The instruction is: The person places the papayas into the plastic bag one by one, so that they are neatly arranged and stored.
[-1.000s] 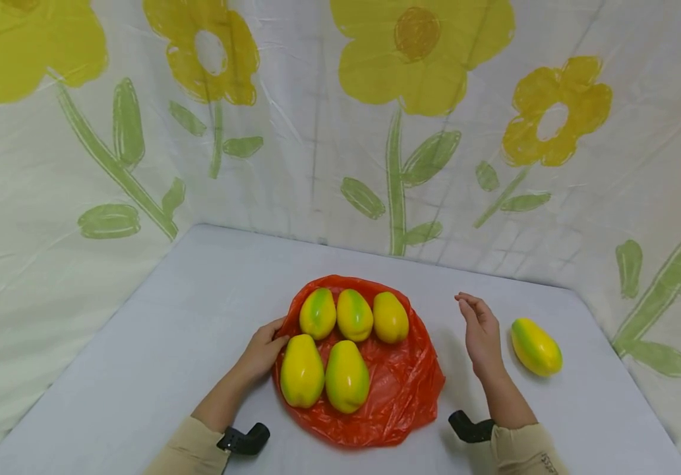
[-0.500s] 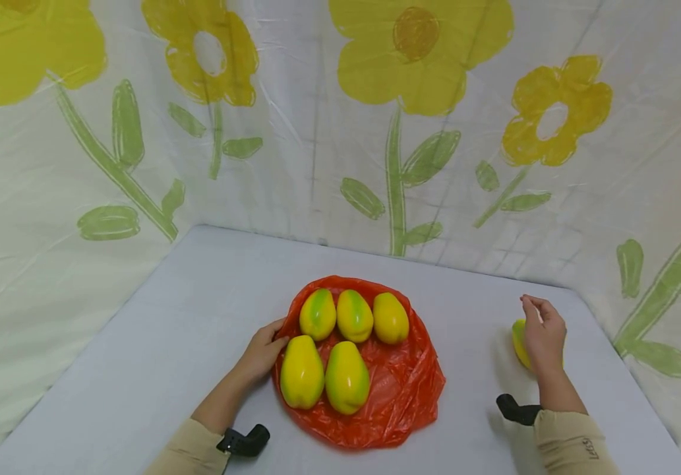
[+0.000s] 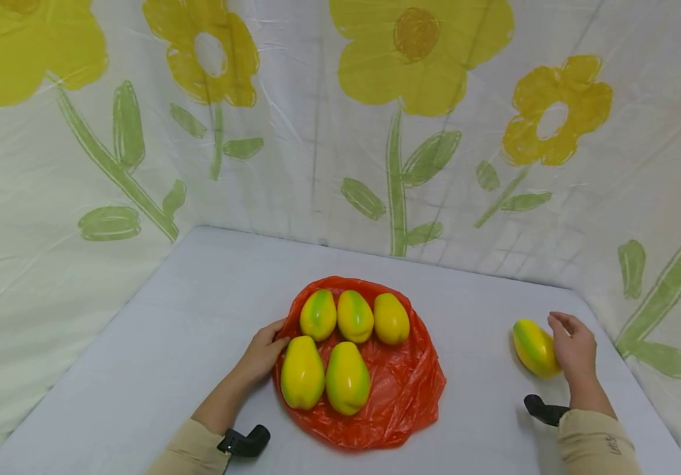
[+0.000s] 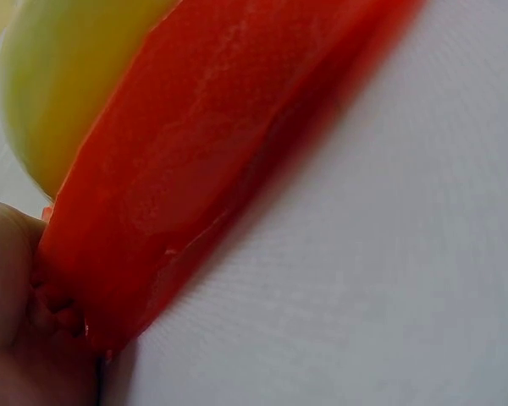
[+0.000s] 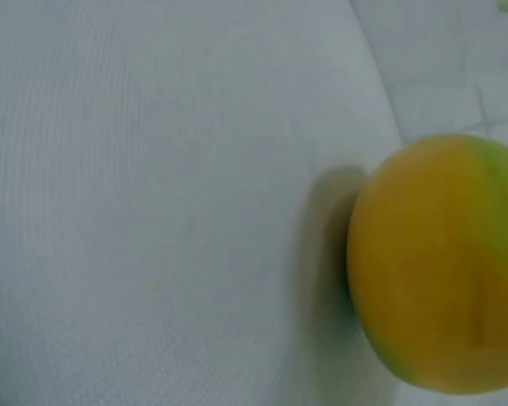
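Note:
A red plastic bag [image 3: 402, 389] lies spread on the white table [image 3: 168, 330] with several yellow-green fruits [image 3: 347, 376] on it. My left hand [image 3: 264, 349] pinches the bag's left edge. The left wrist view shows the red bag [image 4: 220, 152] bunched against that hand [image 4: 17, 338], with a fruit [image 4: 68, 76] behind it. A single yellow-green fruit [image 3: 532, 348] lies on the table at the right. My right hand [image 3: 574, 346] rests against its right side with loosely curled fingers. In the right wrist view this fruit [image 5: 440, 271] has no fingers around it.
A white cloth printed with yellow flowers [image 3: 423, 59] walls in the table at the back and both sides. The table's right edge runs close behind the single fruit. Black wrist mounts [image 3: 245, 441] sit on both forearms.
My right hand has moved right from left of the single fruit, across it, and come down at its right side. The left hand, bag and other fruits have not moved.

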The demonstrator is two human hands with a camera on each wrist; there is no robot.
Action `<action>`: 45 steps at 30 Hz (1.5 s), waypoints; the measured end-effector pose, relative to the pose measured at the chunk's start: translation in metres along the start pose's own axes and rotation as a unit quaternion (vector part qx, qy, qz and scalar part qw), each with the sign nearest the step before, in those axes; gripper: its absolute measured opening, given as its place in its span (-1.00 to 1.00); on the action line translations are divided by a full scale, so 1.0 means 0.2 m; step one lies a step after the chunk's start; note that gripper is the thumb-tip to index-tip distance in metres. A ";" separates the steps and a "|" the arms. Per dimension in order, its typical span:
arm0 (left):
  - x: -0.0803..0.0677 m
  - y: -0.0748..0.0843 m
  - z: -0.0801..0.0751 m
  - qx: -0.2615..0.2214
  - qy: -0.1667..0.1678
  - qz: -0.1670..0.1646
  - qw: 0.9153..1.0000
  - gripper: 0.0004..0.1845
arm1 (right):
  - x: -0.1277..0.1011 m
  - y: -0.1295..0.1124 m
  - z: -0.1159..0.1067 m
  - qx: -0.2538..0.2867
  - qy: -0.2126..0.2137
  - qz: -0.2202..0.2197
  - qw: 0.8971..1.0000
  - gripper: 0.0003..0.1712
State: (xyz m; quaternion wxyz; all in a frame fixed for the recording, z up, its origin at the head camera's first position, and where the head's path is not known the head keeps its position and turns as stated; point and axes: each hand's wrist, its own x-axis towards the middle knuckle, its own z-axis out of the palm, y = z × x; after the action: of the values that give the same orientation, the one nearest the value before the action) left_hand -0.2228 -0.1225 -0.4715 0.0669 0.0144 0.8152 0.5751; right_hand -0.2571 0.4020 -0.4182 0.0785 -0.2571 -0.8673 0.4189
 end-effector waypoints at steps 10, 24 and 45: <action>0.00 0.00 0.00 0.008 0.004 -0.003 1.000 -0.53 | 0.01 0.09 0.01 0.019 -0.110 0.018 0.994 -0.22; 0.01 0.01 0.00 0.015 0.007 -0.012 1.000 -0.53 | -0.02 0.11 0.03 0.077 -0.095 0.063 0.990 -0.28; 0.00 0.00 0.00 0.012 0.004 -0.015 1.000 -0.53 | -0.04 0.09 0.08 0.091 -0.030 0.078 0.992 -0.32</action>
State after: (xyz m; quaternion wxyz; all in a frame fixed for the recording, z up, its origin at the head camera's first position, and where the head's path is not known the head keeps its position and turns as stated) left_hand -0.2227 -0.1230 -0.4710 0.0721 0.0004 0.8224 0.5643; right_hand -0.2481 0.3962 -0.4424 0.0422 -0.3033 -0.8045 0.5089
